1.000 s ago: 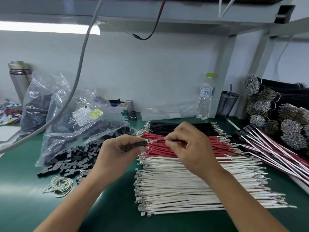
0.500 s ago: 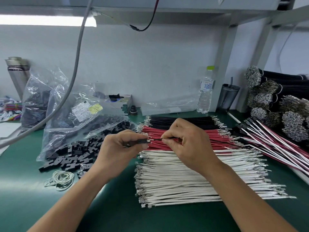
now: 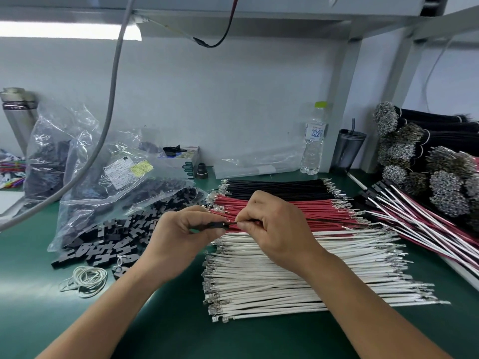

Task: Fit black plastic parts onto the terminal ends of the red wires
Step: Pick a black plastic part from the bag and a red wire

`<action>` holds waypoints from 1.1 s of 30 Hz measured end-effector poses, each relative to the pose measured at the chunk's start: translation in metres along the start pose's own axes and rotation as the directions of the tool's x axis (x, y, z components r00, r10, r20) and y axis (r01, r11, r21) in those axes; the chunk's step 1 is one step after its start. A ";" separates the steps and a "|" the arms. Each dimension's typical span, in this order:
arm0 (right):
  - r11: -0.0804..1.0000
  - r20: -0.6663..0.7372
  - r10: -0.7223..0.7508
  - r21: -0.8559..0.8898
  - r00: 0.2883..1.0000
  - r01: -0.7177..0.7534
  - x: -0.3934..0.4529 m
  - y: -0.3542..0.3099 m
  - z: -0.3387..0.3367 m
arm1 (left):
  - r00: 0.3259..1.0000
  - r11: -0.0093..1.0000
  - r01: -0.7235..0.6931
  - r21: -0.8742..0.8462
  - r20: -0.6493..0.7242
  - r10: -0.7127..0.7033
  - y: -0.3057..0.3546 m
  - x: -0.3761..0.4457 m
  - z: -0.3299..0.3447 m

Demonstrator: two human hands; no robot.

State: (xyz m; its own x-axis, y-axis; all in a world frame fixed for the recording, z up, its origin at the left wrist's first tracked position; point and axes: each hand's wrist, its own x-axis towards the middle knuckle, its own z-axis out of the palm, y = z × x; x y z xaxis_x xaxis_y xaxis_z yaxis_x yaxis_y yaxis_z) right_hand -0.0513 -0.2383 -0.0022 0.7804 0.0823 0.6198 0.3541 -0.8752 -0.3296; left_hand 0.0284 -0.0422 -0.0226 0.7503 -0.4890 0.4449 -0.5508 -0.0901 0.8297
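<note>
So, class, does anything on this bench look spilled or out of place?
Yes: black plastic parts have spilled from the open clear bag into a loose heap on the green mat. The wire stacks lie neatly.

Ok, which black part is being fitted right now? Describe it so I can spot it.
Start at the red wires, the middle band between the black and white ones. Over their left end the two hands meet. The black plastic part is pinched in the left hand, apart from the loose pile by the bag.
</note>
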 end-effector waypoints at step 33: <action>0.920 -0.065 0.209 -0.326 0.976 -0.219 0.016 0.040 0.031 | 0.918 0.860 0.223 -0.459 -0.198 -0.344 -0.004 0.008 -0.004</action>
State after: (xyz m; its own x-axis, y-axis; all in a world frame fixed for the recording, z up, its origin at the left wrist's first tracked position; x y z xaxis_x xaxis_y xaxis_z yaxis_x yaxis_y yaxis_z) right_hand -0.0090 -0.2573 -0.0272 0.8022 -0.1338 0.5819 -0.0132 -0.9783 -0.2067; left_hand 0.0374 -0.0425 -0.0211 0.9505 -0.2459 0.1901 -0.1387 0.2117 0.9674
